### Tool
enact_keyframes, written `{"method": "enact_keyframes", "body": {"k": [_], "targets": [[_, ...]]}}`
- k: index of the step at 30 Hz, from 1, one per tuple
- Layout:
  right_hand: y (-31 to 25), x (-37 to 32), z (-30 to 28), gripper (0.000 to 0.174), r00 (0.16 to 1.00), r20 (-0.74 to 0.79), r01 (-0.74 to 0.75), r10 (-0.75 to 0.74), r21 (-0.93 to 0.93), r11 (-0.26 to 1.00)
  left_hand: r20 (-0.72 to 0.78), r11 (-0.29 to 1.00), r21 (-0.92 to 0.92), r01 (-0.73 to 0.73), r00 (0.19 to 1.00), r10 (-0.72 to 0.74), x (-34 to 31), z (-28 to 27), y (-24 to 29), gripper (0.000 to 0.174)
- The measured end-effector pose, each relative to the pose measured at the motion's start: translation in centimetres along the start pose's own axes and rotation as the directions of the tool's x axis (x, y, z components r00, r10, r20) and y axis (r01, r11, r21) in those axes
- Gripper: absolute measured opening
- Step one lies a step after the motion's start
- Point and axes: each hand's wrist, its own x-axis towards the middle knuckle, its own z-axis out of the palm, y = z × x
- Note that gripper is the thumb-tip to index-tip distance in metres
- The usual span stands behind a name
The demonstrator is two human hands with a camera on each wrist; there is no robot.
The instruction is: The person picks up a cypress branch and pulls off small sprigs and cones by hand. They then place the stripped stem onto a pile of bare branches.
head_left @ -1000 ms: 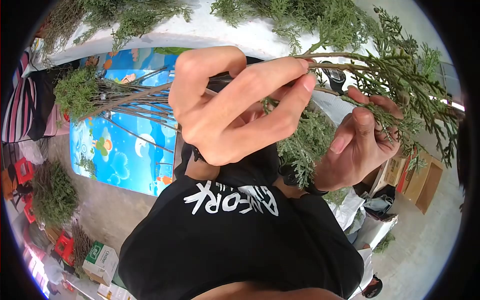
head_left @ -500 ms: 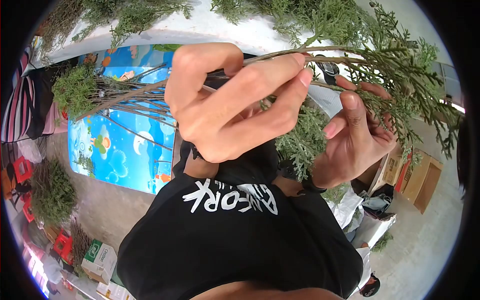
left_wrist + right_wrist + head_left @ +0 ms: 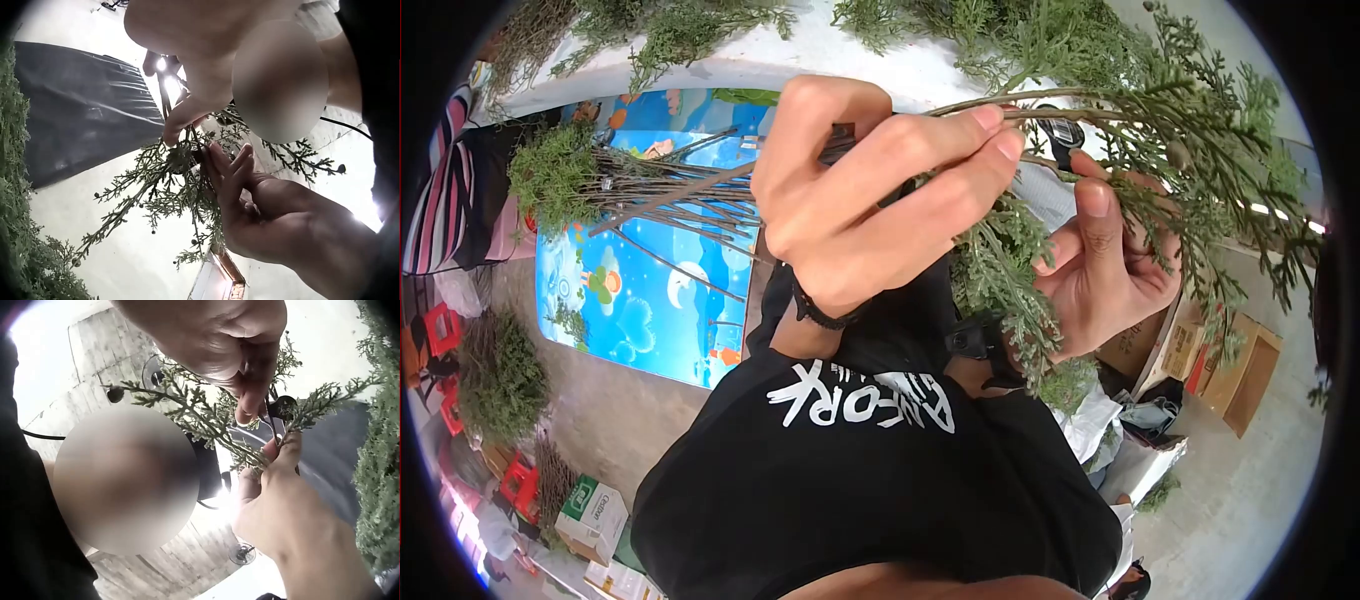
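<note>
In the head view my left hand [image 3: 880, 200] pinches thin brown stems [image 3: 1050, 112] between thumb and fingertips. To its right, my right hand [image 3: 1110, 270] holds the leafy green sprigs [image 3: 1200, 170] with its thumb raised and fingers bent behind them. Another leafy sprig [image 3: 1005, 275] hangs between the hands. In the left wrist view my left hand [image 3: 194, 62] and right hand [image 3: 281, 212] meet at the sprig [image 3: 181, 169]. The right wrist view has my right hand [image 3: 219, 337] above the sprig [image 3: 206, 419] and my left hand [image 3: 306, 519] gripping below.
A bundle of bare stems [image 3: 670, 190] with green tops lies over a blue patterned table [image 3: 630, 320] at left. More greenery [image 3: 1040, 40] sits on the white surface [image 3: 730, 65] ahead. Cardboard boxes [image 3: 1240, 370] stand at lower right; a black object [image 3: 1062, 132] is behind the stems.
My left hand has shifted slightly right and its wrist has risen. My right hand has moved a little left. The hanging sprig between them now reaches lower across the right wrist.
</note>
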Motion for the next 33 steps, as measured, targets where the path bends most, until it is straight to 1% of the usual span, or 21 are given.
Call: {"method": "enact_keyframes", "body": {"k": [1, 2, 4, 6, 8, 9, 12, 13, 16, 17, 18, 20, 21, 24, 25, 27, 28, 29, 33], "targets": [[-0.3, -0.1, 0.2, 0.017, 0.998, -0.040, -0.042, 0.043, 0.025, 0.999, -0.005, 0.999, -0.032, 0.020, 1.000, -0.020, 0.0, 0.1, 0.0, 0.018], [-0.2, 0.0, 0.3, 0.017, 0.999, -0.050, 0.008, -0.006, 0.040, 0.999, 0.002, 0.996, -0.079, 0.050, 0.999, -0.050, -0.1, 0.4, -0.1, 0.020], [0.5, -0.1, 0.2, 0.017, 0.992, -0.074, 0.103, -0.099, 0.065, 0.993, 0.061, 0.992, -0.100, 0.078, 0.995, -0.073, 0.0, 0.3, -0.1, 0.023], [0.7, 0.0, -0.2, 0.018, 0.986, -0.099, 0.121, -0.132, -0.109, 0.987, 0.147, 0.995, -0.062, 0.073, 0.987, -0.064, 0.3, -0.3, -0.2, 0.027], [-0.4, 0.0, 0.5, 0.017, 0.991, -0.123, 0.037, -0.050, -0.106, 0.994, 0.197, 0.997, -0.048, 0.065, 0.979, -0.054, 0.6, -0.6, -0.5, 0.029], [-0.7, -0.2, 0.5, 0.020, 0.993, -0.114, 0.020, -0.030, -0.093, 0.995, 0.208, 0.995, -0.059, 0.078, 0.976, -0.064, 0.6, -0.6, -0.5, 0.030], [-0.9, -0.2, -0.6, 0.028, 1.000, -0.023, 0.009, -0.011, -0.077, 0.997, 0.239, 0.985, -0.104, 0.138, 0.965, -0.110, 0.7, -0.5, -0.4, 0.033], [-1.8, -0.2, -0.7, 0.032, 0.997, 0.014, -0.071, 0.075, -0.162, 0.984, 0.254, 0.981, -0.114, 0.154, 0.960, -0.121, 0.8, -0.5, -0.3, 0.034], [-0.2, -0.4, -1.1, 0.029, 1.000, 0.011, 0.009, -0.009, -0.034, 0.999, 0.311, 0.983, -0.113, 0.147, 0.945, -0.105, 1.0, -0.7, -0.6, 0.035], [-0.3, -0.3, -1.1, 0.030, 0.998, 0.056, 0.045, -0.040, -0.084, 0.995, 0.321, 0.983, -0.113, 0.143, 0.942, -0.100, 0.9, -0.7, -0.6, 0.035], [-0.3, -0.1, -1.3, 0.030, 0.996, 0.079, 0.042, -0.035, -0.079, 0.996, 0.332, 0.984, -0.113, 0.138, 0.939, -0.093, 0.9, -0.7, -0.6, 0.036], [-0.4, 0.1, -1.8, 0.030, 0.992, 0.122, 0.034, -0.025, -0.070, 0.997, 0.332, 0.991, -0.095, 0.096, 0.941, -0.059, 0.8, -0.8, -0.6, 0.036], [-0.5, -0.1, -1.1, 0.031, 0.999, 0.043, 0.036, -0.032, -0.101, 0.994, 0.334, 0.993, -0.086, 0.077, 0.942, -0.044, 0.8, -0.8, -0.5, 0.036], [0.0, 0.1, -1.4, 0.030, 0.990, 0.028, 0.140, -0.138, -0.243, 0.960, 0.319, 0.997, -0.077, -0.016, 0.947, 0.040, 0.9, -1.2, -0.2, 0.036], [-0.1, 0.0, -1.0, 0.028, 0.992, -0.042, 0.105, -0.117, -0.214, 0.971, 0.314, 0.996, -0.069, -0.050, 0.947, 0.070, 1.0, -1.4, -0.1, 0.036], [-0.4, -0.2, -1.3, 0.028, 0.992, -0.047, 0.105, -0.117, -0.208, 0.973, 0.286, 0.990, -0.061, -0.127, 0.948, 0.140, 0.9, -1.4, -0.1, 0.037], [-0.6, -0.1, -1.5, 0.029, 0.992, -0.051, 0.106, -0.119, -0.206, 0.973, 0.283, 0.989, -0.055, -0.137, 0.948, 0.147, 0.8, -1.4, 0.0, 0.036], [-0.7, 0.0, -1.7, 0.029, 0.994, -0.011, 0.104, -0.109, -0.209, 0.972, 0.279, 0.988, -0.048, -0.147, 0.948, 0.154, 0.8, -1.4, 0.2, 0.036], [-1.2, 0.2, -1.9, 0.032, 0.998, -0.050, 0.019, -0.033, -0.268, 0.963, 0.276, 0.987, -0.020, -0.161, 0.948, 0.160, 0.8, -1.3, 0.6, 0.035]]}}
